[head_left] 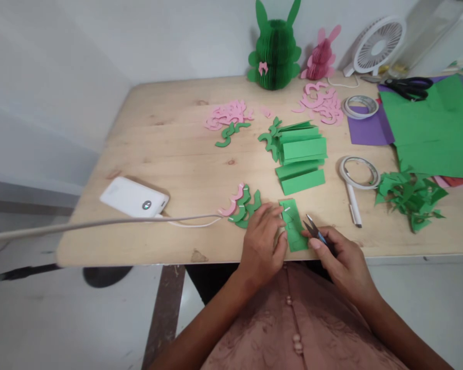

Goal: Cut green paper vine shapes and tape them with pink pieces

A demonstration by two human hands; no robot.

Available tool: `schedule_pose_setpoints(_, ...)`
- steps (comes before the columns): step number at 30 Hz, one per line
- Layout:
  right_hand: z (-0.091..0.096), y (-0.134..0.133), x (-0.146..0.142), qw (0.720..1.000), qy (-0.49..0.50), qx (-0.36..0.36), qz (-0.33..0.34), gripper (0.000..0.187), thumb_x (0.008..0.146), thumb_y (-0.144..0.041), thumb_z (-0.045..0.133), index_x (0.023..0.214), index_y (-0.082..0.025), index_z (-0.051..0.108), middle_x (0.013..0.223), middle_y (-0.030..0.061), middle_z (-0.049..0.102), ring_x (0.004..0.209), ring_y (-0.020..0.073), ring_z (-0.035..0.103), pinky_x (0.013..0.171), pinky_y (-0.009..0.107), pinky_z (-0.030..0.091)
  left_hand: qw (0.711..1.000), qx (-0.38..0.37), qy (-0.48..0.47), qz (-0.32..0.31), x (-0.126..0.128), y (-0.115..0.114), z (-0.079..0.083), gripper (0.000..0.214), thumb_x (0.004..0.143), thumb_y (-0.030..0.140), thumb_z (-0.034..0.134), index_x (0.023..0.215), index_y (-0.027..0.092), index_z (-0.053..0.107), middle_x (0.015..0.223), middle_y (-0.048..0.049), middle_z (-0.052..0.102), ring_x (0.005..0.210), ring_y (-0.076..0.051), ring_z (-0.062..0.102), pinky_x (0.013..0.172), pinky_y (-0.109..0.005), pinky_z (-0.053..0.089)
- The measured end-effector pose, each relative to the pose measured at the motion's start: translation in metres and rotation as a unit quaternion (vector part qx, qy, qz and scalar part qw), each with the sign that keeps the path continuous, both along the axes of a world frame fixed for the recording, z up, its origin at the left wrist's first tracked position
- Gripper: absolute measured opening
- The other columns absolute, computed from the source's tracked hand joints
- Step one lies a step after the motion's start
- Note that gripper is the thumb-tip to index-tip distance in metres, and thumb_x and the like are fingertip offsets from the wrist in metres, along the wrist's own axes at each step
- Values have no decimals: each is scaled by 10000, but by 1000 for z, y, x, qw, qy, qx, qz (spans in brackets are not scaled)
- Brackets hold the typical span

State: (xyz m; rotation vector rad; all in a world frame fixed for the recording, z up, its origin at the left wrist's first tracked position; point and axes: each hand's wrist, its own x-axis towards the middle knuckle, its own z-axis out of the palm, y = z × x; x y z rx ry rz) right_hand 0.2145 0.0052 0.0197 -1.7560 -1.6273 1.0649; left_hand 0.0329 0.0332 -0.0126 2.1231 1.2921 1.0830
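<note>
A narrow green folded paper piece (296, 231) lies near the table's front edge, with drawn lines and a small white mark near its top. My left hand (264, 241) has bent fingers and thumb at the paper's left edge, holding it. Small scissors (315, 228) with dark handles are in my right hand (343, 259), their blade tips pointing up and left, slightly apart. My right fingertips meet the paper's right edge. Beside my left hand are curved green cut-outs (241, 210) and pink ones (232, 201), some bearing white strips.
Accordion-folded green paper (303, 151) sits farther in. Tape rolls (359, 172), a white pen (354, 205) and green scraps (411, 200) are to the right. Pink cut-outs (227, 114), a power bank (134, 198), a cable (139, 221), a fan (378, 46) and paper rabbits (275, 54) surround the workspace.
</note>
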Motion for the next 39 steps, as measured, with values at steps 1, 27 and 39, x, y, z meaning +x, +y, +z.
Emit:
schedule_pose_setpoints(1, 0, 0, 0, 1000, 0, -1, -1, 320, 894, -465, 488, 855, -183, 635, 721, 1, 619, 554, 123, 515, 512, 242, 396, 1000, -2, -2, 0, 0, 0, 0, 155, 841, 110, 474, 970, 182, 521, 1191, -110, 615, 1241, -267, 468, 1008, -512, 436)
schedule_pose_setpoints(27, 3, 0, -1, 998, 55, 0, -37, 281, 868, -438, 532, 880, -187, 658, 561, -38, 476, 485, 116, 434, 449, 237, 330, 994, 81, 67, 13, 8, -6, -2, 130, 854, 126, 510, 928, 169, 608, 1101, -76, 671, 1148, -274, 520, 978, -476, 436)
schedule_pose_setpoints(39, 15, 40, -1, 996, 63, 16, -62, 217, 768, -388, 632, 864, -193, 642, 819, 34, 684, 729, 174, 611, 620, 268, 469, 991, 88, 104, -13, 9, -6, -8, 121, 874, 138, 490, 889, 164, 607, 1062, -81, 664, 1072, -252, 531, 938, -441, 422)
